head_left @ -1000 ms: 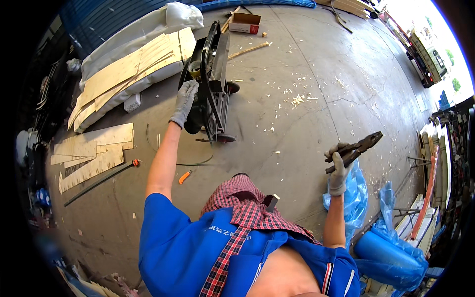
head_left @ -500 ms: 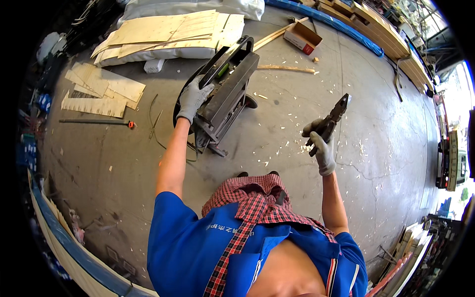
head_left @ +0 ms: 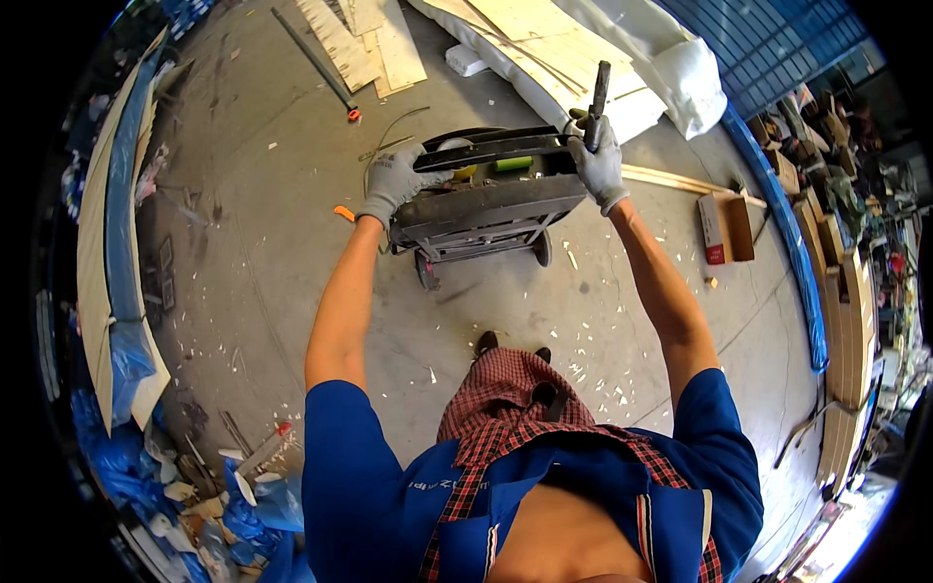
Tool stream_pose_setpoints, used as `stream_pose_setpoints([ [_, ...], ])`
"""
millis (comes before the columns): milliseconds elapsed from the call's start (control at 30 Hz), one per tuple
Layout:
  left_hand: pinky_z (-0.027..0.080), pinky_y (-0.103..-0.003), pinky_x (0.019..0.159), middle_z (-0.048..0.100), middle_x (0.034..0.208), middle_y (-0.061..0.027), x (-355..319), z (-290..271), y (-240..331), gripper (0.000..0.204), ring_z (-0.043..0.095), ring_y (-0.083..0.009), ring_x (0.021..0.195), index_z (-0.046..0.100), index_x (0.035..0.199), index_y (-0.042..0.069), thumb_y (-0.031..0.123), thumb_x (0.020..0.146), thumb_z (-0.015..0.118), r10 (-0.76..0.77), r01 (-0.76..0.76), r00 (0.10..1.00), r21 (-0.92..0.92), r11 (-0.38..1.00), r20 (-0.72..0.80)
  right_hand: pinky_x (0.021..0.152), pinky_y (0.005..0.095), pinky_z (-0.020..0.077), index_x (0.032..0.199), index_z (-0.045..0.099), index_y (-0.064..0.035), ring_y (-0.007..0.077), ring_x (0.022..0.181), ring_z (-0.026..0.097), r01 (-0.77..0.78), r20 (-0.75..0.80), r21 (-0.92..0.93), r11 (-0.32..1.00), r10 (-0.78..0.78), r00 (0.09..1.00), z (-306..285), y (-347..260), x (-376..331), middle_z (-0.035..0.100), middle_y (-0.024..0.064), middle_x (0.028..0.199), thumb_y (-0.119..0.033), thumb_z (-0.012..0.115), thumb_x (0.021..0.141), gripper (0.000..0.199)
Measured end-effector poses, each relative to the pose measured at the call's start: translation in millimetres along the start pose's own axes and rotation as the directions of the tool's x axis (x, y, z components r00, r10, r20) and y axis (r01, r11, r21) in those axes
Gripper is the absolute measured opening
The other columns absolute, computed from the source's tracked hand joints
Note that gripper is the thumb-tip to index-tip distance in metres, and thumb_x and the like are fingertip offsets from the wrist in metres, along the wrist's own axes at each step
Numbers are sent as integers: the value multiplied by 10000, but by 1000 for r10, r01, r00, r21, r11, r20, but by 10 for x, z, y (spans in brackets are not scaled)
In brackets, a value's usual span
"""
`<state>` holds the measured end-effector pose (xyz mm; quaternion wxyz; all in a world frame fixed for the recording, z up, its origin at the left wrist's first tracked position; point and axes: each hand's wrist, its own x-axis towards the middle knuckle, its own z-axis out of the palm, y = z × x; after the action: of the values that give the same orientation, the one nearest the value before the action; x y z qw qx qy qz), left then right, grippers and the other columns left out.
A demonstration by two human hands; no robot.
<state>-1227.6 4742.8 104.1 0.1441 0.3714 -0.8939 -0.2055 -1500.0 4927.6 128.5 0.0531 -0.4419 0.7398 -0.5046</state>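
Observation:
A dark metal strapping cart (head_left: 476, 209) on small wheels stands in front of me, its long side facing me. My left hand (head_left: 393, 182), in a grey glove, is closed around its left end. At the right end, my gloved right hand (head_left: 600, 167) is wrapped around a dark metal hand tool (head_left: 600, 89) that points upward, away from me. That hand also lies against the cart's frame; whether it grips the frame too, I cannot tell. A green cylindrical item (head_left: 514, 164) rests in the cart's tray, with a small yellow item (head_left: 466, 173) near my left fingers.
Thin plywood sheets (head_left: 544, 44) lie on white-wrapped material beyond the cart. A dark bar with an orange end (head_left: 316, 64) lies at far left. An open cardboard box (head_left: 725, 229) and blue-wrapped lengths (head_left: 792, 262) are to the right. Wood chips litter the floor.
My view has turned right and the cart now stands crosswise before me. My right hand has brought the tool from the open floor at right to the cart's right end. The left keeps its hold.

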Motion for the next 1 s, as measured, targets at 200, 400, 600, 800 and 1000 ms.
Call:
stream_pose_setpoints([
  [200, 505, -358, 685, 688, 825, -89, -92, 173, 56, 614, 662, -262, 763, 672, 907, 125, 652, 596, 719, -69, 68, 997, -26, 997, -31, 750, 467, 454, 1055, 503, -85, 417, 827, 591, 33, 360, -91, 995, 3, 933, 37, 240, 259, 615, 203, 864, -236, 595, 765, 340],
  [400, 472, -371, 618, 626, 735, -102, -364, 70, 305, 538, 617, -294, 703, 603, 764, 87, 586, 620, 744, 5, -9, 993, -30, 1000, -122, 744, 502, 447, 1070, 461, -73, 458, 843, 578, 124, 605, -198, 972, 22, 796, -256, 240, 191, 603, 248, 870, -301, 580, 777, 390],
  [600, 476, -357, 559, 598, 674, -81, -748, 186, 381, 494, 616, -270, 656, 598, 722, 103, 560, 616, 754, 151, -155, 947, 6, 988, -283, 752, 460, 456, 1063, 448, -50, 418, 876, 592, 79, 636, -133, 988, 24, 772, -532, 251, -117, 607, 234, 894, -241, 627, 766, 396],
  [800, 469, -344, 533, 574, 611, -36, -888, 190, 477, 444, 599, -215, 586, 596, 682, 143, 556, 625, 748, 140, -120, 956, 93, 988, -258, 718, 435, 447, 1036, 450, -31, 400, 823, 573, -3, 704, -77, 997, 57, 708, -647, 142, -147, 569, 215, 867, -173, 633, 766, 356],
  [1000, 464, -343, 541, 574, 626, -30, -837, 381, 542, 434, 595, -206, 585, 597, 714, 130, 547, 673, 706, 139, -121, 940, 77, 990, -313, 685, 410, 415, 1000, 462, -38, 330, 747, 516, -26, 755, -97, 995, 91, 650, -530, 311, 214, 559, 167, 826, -128, 630, 741, 322],
])
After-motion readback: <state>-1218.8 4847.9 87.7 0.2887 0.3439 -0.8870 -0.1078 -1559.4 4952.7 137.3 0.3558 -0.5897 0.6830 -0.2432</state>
